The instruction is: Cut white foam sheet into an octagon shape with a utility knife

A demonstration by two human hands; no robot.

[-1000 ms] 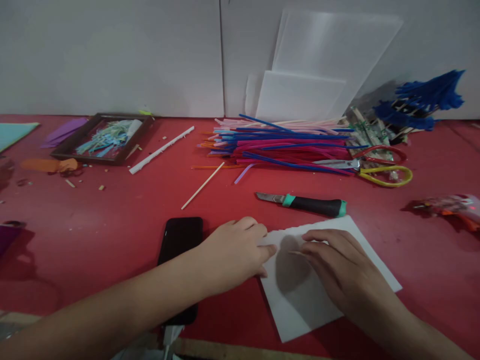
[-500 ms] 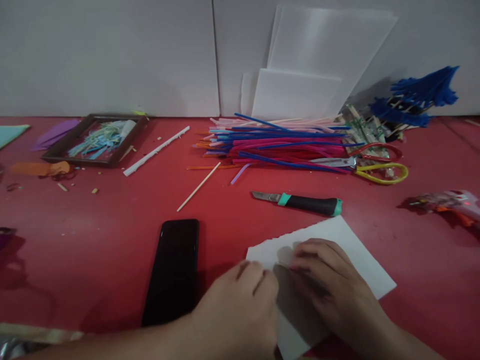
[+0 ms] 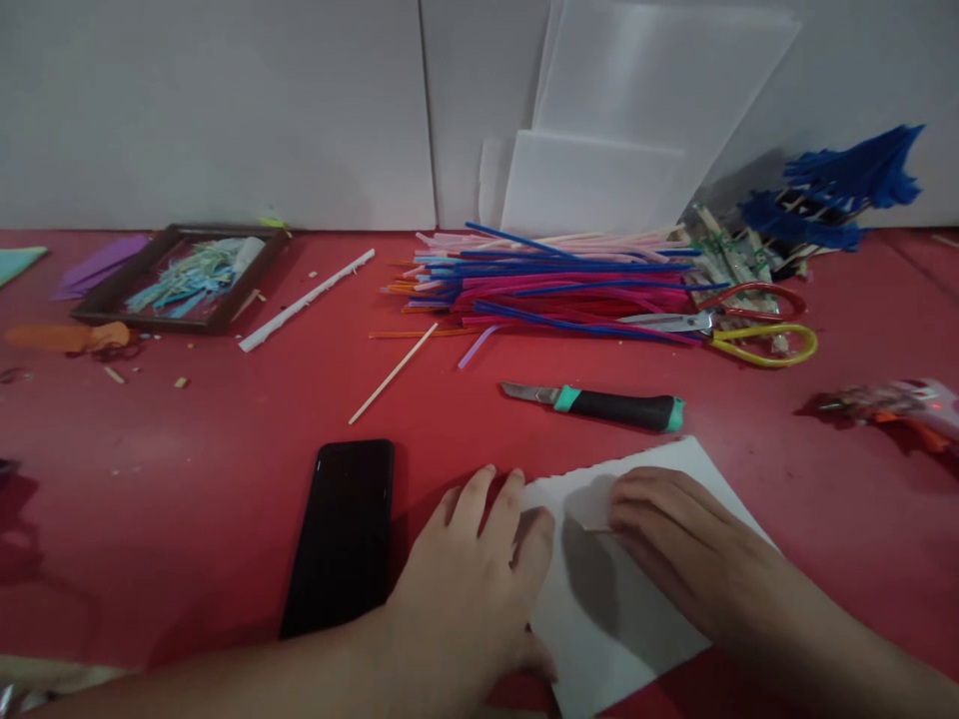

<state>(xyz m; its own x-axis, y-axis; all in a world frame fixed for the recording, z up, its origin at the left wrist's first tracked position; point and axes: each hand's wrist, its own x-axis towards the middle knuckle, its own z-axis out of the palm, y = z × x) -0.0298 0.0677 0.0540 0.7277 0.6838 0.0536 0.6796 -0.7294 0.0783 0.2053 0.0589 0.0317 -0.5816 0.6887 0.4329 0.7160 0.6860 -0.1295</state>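
Note:
A white sheet of paper [image 3: 599, 639] with a ragged far edge lies at an angle on the red table. Over its left edge, my left hand [image 3: 479, 579] is spread, fingers apart and nothing seen in them. My right hand [image 3: 674, 534] rests above the sheet with its fingers closed together. From its fingertips pokes the end of a thin pale stick [image 3: 595, 528]; the rest is hidden by the hand. Just beyond the paper lies a utility knife [image 3: 618, 407] with a black and green handle, its blade out to the left.
A black phone [image 3: 341, 539] lies left of my left hand. Farther back are a wooden stick [image 3: 394, 374], a white rod [image 3: 307, 302], a pile of pipe cleaners [image 3: 569, 285], scissors [image 3: 756, 340] and a brown frame [image 3: 161, 322]. A glue gun [image 3: 891, 404] sits right.
My left hand has opened from a closed fist and its fingers now reach farther forward. My right hand has shifted slightly right, away from the left.

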